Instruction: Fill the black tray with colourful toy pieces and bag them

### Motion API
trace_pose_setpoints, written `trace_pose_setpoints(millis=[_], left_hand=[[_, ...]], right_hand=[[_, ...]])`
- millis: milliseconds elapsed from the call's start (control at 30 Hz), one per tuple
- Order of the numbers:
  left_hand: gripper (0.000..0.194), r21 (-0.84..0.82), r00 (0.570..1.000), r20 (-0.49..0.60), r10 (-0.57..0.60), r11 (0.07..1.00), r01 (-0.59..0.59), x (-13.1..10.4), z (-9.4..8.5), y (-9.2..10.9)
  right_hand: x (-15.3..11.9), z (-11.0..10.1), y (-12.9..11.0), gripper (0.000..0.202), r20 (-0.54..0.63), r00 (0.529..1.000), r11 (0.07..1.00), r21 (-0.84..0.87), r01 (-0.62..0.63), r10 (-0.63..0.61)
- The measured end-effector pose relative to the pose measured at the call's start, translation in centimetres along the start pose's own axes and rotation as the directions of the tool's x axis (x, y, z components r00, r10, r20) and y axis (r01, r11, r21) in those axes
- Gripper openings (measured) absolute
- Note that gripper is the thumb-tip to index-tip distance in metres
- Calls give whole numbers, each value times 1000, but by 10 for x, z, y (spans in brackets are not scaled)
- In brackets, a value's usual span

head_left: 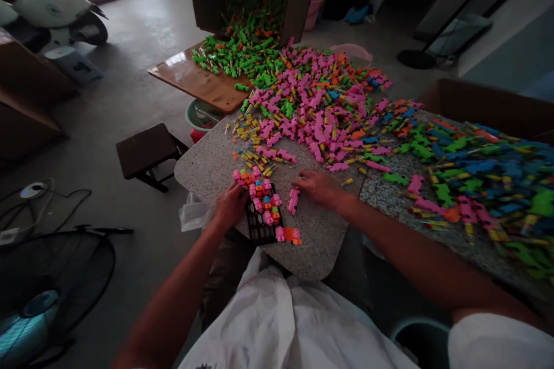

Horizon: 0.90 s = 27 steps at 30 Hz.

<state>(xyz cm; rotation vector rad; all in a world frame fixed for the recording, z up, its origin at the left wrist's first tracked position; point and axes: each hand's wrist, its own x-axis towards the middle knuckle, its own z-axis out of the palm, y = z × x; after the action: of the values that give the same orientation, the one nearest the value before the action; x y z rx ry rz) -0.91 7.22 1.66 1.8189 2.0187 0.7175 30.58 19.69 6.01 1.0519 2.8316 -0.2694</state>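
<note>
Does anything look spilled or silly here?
Maybe a spill: green toys run out of the open box onto the brown board in a messy heap. Also, an orange toy sticks out past the edge of the black tray. I can't tell if any are broken.

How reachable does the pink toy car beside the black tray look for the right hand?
Likely yes: the right hand is close to the pink toy car, and nothing visible blocks the way.

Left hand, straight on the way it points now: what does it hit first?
The left hand would probably meet the colorful pieces heaped on the black tray; depth is unclear, it may already touch them.
</note>
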Motion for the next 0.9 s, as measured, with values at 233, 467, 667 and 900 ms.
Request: trace_pose_setpoints(millis=[233,467,667,900], left_hand=[[13,54,998,38,-49,997,47,2,1,-5],[14,114,997,69,-45,993,37,4,2,-8],[13,111,993,95,-70,992,59,3,0,-7],[13,83,996,66,-53,995,48,3,2,-10]], right_hand=[[-32,4,9,24,-51,993,972,216,-89,102],[-57,30,-63,17,-113,974,608,794,-31,197],[-56,60,-100,22,-152,963,511,859,19,221],[-59,56,-95,9,-196,981,672,727,142,4]])
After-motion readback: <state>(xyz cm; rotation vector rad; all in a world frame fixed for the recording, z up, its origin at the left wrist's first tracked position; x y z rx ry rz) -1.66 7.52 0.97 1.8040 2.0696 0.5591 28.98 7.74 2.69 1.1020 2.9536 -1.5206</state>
